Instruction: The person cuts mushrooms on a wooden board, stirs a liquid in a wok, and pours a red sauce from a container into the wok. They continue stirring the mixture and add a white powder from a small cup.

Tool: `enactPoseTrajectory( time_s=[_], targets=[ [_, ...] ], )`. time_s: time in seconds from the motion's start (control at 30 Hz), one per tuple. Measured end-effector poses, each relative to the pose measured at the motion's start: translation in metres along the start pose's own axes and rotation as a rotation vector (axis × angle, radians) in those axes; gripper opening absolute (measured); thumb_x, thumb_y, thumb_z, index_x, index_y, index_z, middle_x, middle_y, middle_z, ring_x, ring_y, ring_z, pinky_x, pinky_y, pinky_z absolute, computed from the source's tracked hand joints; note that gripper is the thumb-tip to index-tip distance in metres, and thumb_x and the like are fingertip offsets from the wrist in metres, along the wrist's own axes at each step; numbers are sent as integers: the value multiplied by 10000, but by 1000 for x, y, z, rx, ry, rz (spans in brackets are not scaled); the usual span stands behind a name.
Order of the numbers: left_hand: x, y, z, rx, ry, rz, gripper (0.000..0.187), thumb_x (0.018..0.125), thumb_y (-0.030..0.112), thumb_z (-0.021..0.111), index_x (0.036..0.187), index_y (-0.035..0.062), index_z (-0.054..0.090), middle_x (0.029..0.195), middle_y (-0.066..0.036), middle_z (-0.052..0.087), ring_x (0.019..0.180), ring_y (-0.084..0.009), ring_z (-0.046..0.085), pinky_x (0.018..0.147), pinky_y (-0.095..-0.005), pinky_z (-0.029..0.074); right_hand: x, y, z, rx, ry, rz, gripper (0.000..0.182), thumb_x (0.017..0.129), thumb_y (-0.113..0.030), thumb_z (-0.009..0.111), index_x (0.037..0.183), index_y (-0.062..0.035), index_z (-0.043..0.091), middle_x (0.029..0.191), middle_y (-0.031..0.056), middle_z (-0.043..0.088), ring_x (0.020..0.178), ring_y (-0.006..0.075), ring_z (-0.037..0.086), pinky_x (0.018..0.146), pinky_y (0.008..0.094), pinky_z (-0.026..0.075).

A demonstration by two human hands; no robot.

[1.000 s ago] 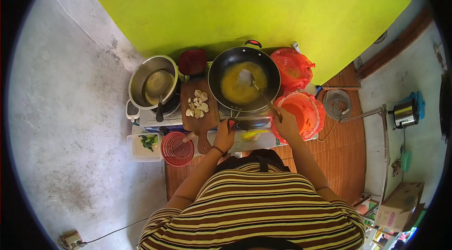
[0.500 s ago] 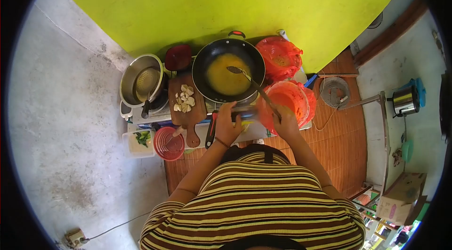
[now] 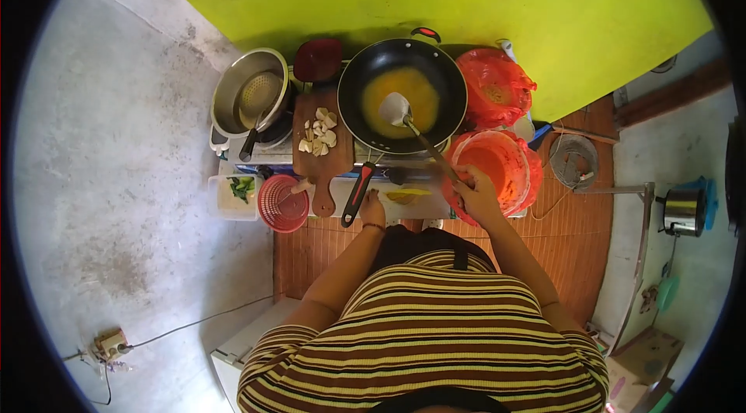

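Observation:
A black wok [image 3: 443, 63] sits on the stove with yellow liquid [image 3: 422, 94] in its bottom. My right hand [image 3: 475, 194] is closed around the handle of a spatula [image 3: 396, 108], whose blade rests over the liquid. Beside the wok's red-and-black handle [image 3: 357, 194] is my left hand [image 3: 374, 209], low at the stove's front edge; its fingers are too small and partly hidden to tell their grip. Left of the wok, chopped pale pieces [image 3: 318, 133] lie on a wooden cutting board [image 3: 324, 163].
At left stand a steel pot [image 3: 221, 94] with a strainer [image 3: 259, 98], a red basket [image 3: 283, 215] and a plastic box [image 3: 225, 209] with greens. Right of the wok are a red bag-lined container [image 3: 497, 75] and a red bucket [image 3: 524, 172]. A green wall rises behind.
The spatula blade has turned, its broad pale face now showing. My left hand has drawn down toward me, away from the wok's rim. The camera view has shifted.

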State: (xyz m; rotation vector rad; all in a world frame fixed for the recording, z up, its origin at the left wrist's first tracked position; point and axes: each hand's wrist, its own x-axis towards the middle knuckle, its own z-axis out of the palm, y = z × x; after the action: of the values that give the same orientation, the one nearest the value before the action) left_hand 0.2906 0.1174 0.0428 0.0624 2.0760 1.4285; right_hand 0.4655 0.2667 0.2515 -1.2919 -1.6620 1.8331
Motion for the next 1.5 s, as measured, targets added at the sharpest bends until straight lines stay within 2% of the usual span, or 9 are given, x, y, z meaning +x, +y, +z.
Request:
enactPoseTrajectory(
  time_s=[0.07,0.27,0.37,0.47,0.67,0.8,0.97,1.37,1.5],
  targets=[
    [-6,47,6,-28,-37,8,343,835,286,561,906,-38,651,859,-137,638,809,-196,588,768,-321,438,9,-5,5,-13,-31,-12,287,855,-2,536,1142,-4,530,642,53,566,453,77,490,414,224,371],
    [46,29,20,230,-359,-93,384,753,370,673,899,17,706,963,-153,673,910,-225,627,813,-318,444,27,-16,14,8,-50,-43,298,843,-32,541,1139,0,535,647,23,558,451,57,470,406,199,352],
    [35,51,18,302,-368,-131,418,714,433,683,839,35,713,857,-148,681,867,-237,632,808,-326,446,30,-17,13,-5,-36,-45,301,845,-30,538,1145,-3,533,654,23,557,453,54,466,408,197,350],
    [64,20,25,705,-538,119,531,701,447,672,921,-36,676,933,-213,663,888,-301,632,807,-374,461,34,-10,9,-15,-16,-41,296,847,-22,541,1143,-5,535,655,31,563,463,58,475,420,202,361],
    [35,64,19,624,-490,-34,510,680,454,662,890,-11,686,923,-226,655,895,-321,631,798,-388,462,32,-6,-1,-6,44,-59,292,847,-7,521,1139,1,537,649,40,569,485,66,492,440,206,376],
    [40,39,25,517,-315,82,436,612,439,749,692,14,698,620,-129,643,574,-225,613,568,-361,455,32,2,-5,-26,81,-56,299,849,-5,503,1147,14,519,639,32,548,466,60,464,420,194,344],
    [43,32,27,546,-298,79,414,598,413,760,690,14,699,610,-117,638,550,-225,605,552,-357,451,26,0,-4,-22,106,-47,303,840,5,494,1139,9,533,632,34,550,461,60,464,418,195,343],
    [37,40,28,550,-266,57,429,577,423,761,665,10,686,600,-137,623,551,-244,604,555,-370,451,23,7,-1,-26,132,-14,297,830,-25,559,1126,-18,553,637,47,589,472,71,500,437,220,374],
    [28,68,24,667,-374,-25,440,658,426,668,833,23,692,843,-196,661,797,-312,645,721,-396,480,23,7,-1,-39,136,-19,301,831,-25,553,1132,-18,549,638,49,590,475,68,500,439,217,375]
  ],
)
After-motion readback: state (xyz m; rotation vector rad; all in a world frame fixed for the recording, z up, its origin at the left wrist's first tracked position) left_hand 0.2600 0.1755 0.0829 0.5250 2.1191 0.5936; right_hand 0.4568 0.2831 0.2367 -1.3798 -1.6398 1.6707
